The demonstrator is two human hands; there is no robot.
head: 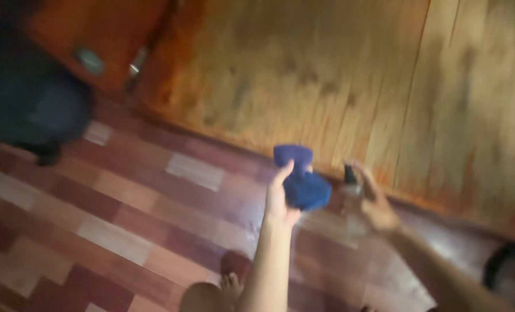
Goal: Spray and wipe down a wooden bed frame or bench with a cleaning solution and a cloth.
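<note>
Fingers of the left hand [280, 199] closed around a crumpled blue cloth [301, 180], held up in front of a wooden wall [338, 86]. Just beside it, the right hand [376, 202] gripped a small clear bottle with a dark cap [351, 180]. Below lay a floor of red-brown and pale tiles [119, 231], and a dark, blurred object [29, 98] stood at the upper left.

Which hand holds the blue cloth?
The left hand grips the blue cloth. The right hand holds a small dark-capped bottle instead.
</note>
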